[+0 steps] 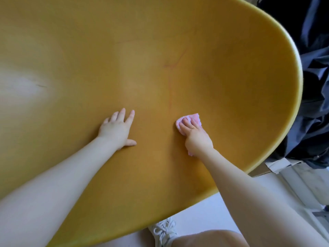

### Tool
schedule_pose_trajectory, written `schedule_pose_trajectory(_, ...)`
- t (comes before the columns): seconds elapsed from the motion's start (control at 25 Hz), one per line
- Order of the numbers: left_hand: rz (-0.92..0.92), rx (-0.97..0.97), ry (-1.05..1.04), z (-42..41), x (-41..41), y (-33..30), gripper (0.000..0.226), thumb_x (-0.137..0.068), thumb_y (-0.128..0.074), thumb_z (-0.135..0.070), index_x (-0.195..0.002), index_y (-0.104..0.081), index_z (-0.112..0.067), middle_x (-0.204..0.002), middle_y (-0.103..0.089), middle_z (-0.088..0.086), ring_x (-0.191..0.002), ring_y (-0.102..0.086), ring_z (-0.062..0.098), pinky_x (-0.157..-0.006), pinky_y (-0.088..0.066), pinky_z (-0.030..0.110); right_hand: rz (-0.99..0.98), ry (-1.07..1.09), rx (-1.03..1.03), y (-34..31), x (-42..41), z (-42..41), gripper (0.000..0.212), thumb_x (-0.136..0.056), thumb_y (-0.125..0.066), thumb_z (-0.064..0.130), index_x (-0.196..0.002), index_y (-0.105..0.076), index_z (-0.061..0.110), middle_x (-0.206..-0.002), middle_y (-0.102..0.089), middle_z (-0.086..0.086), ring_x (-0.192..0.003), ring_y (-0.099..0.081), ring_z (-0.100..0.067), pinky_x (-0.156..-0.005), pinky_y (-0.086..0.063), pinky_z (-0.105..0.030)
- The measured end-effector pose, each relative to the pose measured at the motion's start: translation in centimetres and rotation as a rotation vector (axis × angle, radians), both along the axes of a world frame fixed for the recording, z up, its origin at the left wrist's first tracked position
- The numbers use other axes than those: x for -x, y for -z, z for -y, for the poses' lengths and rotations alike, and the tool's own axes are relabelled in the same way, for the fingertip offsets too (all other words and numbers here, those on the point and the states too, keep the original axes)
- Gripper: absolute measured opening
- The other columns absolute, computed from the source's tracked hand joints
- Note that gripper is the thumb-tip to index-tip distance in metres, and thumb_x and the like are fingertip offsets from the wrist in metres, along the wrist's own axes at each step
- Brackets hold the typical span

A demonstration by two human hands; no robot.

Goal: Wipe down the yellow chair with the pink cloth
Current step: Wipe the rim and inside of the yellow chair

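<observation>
The yellow chair (160, 59) fills most of the head view, its smooth curved shell seen from very close. My left hand (118, 129) lies flat on the shell with fingers spread and holds nothing. A little to its right, my right hand (195, 136) presses the small pink cloth (193, 118) against the shell, fingers straight on top of it. The cloth shows beyond the fingertips and a corner peeks out under the wrist. Faint reddish lines mark the shell just above the cloth.
Dark blue fabric (313, 86) is bunched beyond the chair's right rim. A cardboard piece (277, 165) sits below it on the pale floor (204, 211). My white sneaker (163, 230) and knee (204, 239) show under the chair's near edge.
</observation>
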State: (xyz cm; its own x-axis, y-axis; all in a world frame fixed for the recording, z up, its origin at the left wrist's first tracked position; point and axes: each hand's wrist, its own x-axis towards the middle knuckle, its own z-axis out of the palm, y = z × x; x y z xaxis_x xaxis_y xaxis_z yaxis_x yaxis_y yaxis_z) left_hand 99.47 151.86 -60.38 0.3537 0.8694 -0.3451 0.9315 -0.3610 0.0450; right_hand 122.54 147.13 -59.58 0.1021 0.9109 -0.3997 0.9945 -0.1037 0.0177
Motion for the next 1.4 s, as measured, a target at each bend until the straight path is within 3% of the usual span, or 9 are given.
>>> schedule_pose_trajectory(0.12,-0.142,-0.038,-0.025,-1.3,0.1,-0.1,0.128,-0.065,-0.060,-0.074,-0.148,0.016,-0.013,-0.158,0.006,0.015,-0.146,-0.005,0.027,-0.116,-0.015,0.039,-0.083,0.058,-0.024,0.9,0.7,-2.5,0.078,-0.073,-0.060,-0.004,-0.138,-0.030,0.027,-0.153,-0.012,0.008,-0.141,-0.007,-0.023,-0.107,-0.029,-0.039)
schedule_pose_trajectory(0.32,-0.173,0.036,-0.125,-2.4,0.4,0.7,0.138,-0.059,-0.063,-0.076,-0.148,0.013,-0.004,-0.155,0.021,0.017,-0.146,0.011,0.026,-0.119,-0.004,0.039,-0.408,-0.315,-0.190,4.3,10.2,0.6,0.044,-0.097,-0.027,0.026,-0.141,-0.030,0.022,-0.154,-0.019,0.000,-0.143,-0.011,-0.025,-0.114,-0.011,-0.043)
schedule_pose_trajectory(0.48,-0.144,0.115,-0.139,-2.8,0.5,0.8,0.143,-0.055,-0.063,-0.078,-0.146,0.016,-0.002,-0.153,0.025,0.017,-0.145,0.014,0.027,-0.119,-0.003,0.037,-0.227,-0.299,-0.108,3.2,6.0,-2.2,0.087,-0.077,-0.068,0.018,-0.146,-0.015,0.019,-0.157,-0.005,0.002,-0.144,-0.001,-0.022,-0.117,-0.012,-0.039)
schedule_pose_trajectory(0.6,-0.117,0.136,-0.120,-2.8,1.1,0.8,0.144,-0.054,-0.064,-0.078,-0.146,0.018,-0.005,-0.153,0.028,0.014,-0.145,0.017,0.025,-0.119,0.000,0.036,-0.073,-0.028,-0.185,2.1,1.1,-4.6,0.104,-0.061,-0.077,0.007,-0.144,-0.016,0.019,-0.157,-0.005,0.003,-0.144,-0.001,-0.020,-0.115,-0.011,-0.032)
schedule_pose_trajectory(0.72,-0.079,0.163,-0.065,-3.1,2.5,0.5,0.139,-0.058,-0.066,-0.074,-0.147,0.019,-0.011,-0.152,0.031,0.009,-0.145,0.019,0.020,-0.118,0.003,0.032,-0.117,0.109,-0.306,2.1,2.0,-4.8,0.080,-0.071,-0.059,-0.001,-0.140,-0.027,0.023,-0.156,-0.010,0.003,-0.143,-0.004,-0.021,-0.114,-0.013,-0.034)
schedule_pose_trajectory(0.88,-0.059,0.162,-0.033,-3.4,3.0,0.3,0.135,-0.060,-0.069,-0.069,-0.148,0.017,-0.013,-0.153,0.030,0.006,-0.145,0.018,0.018,-0.118,0.003,0.031,-0.306,-0.147,-0.308,4.7,8.7,-3.4,0.062,-0.080,-0.023,0.011,-0.139,-0.030,0.028,-0.154,-0.017,0.002,-0.142,-0.011,-0.024,-0.113,-0.015,-0.040)
schedule_pose_trajectory(1.08,-0.053,0.117,-0.055,-2.9,2.7,0.3,0.135,-0.061,-0.069,-0.068,-0.148,0.014,-0.007,-0.155,0.025,0.007,-0.146,0.013,0.018,-0.118,0.002,0.030,-0.322,-0.359,-0.212,4.4,8.0,-3.9,0.068,-0.087,-0.047,0.006,-0.146,-0.018,0.022,-0.157,-0.006,0.000,-0.144,-0.001,-0.019,-0.115,-0.010,-0.031)
schedule_pose_trajectory(1.2,-0.068,0.094,-0.097,-2.5,3.0,0.7,0.137,-0.060,-0.065,-0.073,-0.147,0.016,-0.007,-0.154,0.028,0.008,-0.145,0.017,0.019,-0.119,0.005,0.032,-0.196,-0.134,-0.295,3.8,3.5,-6.5,0.090,-0.067,-0.068,0.001,-0.143,-0.022,0.013,-0.157,-0.012,-0.003,-0.144,-0.002,-0.020,-0.114,-0.016,-0.031)
schedule_pose_trajectory(1.4,-0.023,0.066,-0.186,-2.9,3.6,1.5,0.147,-0.050,-0.065,-0.079,-0.147,0.018,-0.006,-0.153,0.030,0.011,-0.144,0.020,0.022,-0.118,0.007,0.034,-0.269,-0.069,-0.439,4.6,6.9,-6.8,0.062,-0.077,-0.022,0.016,-0.136,-0.036,0.026,-0.152,-0.024,0.001,-0.141,-0.015,-0.025,-0.107,-0.027,-0.045)
